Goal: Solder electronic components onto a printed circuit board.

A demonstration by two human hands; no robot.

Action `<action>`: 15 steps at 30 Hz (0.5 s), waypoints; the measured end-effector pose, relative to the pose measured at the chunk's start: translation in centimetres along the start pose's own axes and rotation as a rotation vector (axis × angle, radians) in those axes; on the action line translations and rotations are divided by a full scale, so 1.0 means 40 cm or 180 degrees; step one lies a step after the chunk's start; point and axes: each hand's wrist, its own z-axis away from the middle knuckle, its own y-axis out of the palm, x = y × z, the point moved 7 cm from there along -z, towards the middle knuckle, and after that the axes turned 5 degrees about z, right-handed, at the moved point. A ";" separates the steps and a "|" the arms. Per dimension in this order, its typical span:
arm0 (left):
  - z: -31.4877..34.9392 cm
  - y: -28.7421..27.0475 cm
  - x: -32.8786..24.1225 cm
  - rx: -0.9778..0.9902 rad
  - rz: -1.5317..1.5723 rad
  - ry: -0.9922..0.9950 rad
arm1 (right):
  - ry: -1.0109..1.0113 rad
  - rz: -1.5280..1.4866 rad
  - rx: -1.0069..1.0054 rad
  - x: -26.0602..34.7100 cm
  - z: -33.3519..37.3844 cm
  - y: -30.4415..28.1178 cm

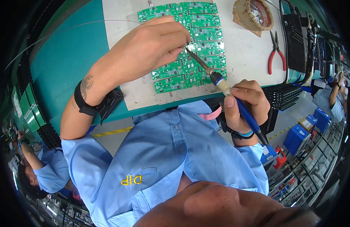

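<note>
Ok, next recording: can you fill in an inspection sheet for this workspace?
Surface: green tabletop, pale sheet on it.
Job's things: green circuit boards; soldering iron, tip at the boards.
Clutter: red-handled pliers and round pot, right side.
Hands: right hand holds the iron; left hand over the boards, grip unclear.
Cables: thin wire from the left up to the left hand.
Surroundings: blue crates; other people either side.

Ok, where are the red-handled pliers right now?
In the head view, the red-handled pliers lie at the upper right on the pale work surface, right of the green circuit boards and below and right of the round tan pot.
</note>
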 end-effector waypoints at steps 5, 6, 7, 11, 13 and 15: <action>0.000 -0.001 0.000 -0.0009 -0.0012 -0.0001 | 0.0012 -0.0029 0.0003 -0.001 0.000 -0.001; 0.001 -0.001 0.000 -0.0010 -0.0005 0.0006 | 0.0016 -0.0071 -0.0003 -0.003 0.001 -0.002; 0.001 -0.001 -0.001 -0.0011 0.0002 0.0014 | 0.0018 -0.0112 -0.0010 -0.005 0.003 -0.003; 0.000 -0.008 -0.005 -0.0047 -0.0028 0.0023 | 0.0016 -0.0174 -0.0173 -0.007 0.006 -0.019; -0.002 -0.013 -0.005 -0.0066 -0.0043 0.0027 | 0.0021 -0.0175 -0.0172 -0.008 0.001 -0.022; -0.004 -0.027 -0.001 -0.0274 -0.0276 0.0017 | 0.0034 -0.0188 -0.0172 -0.010 -0.002 -0.024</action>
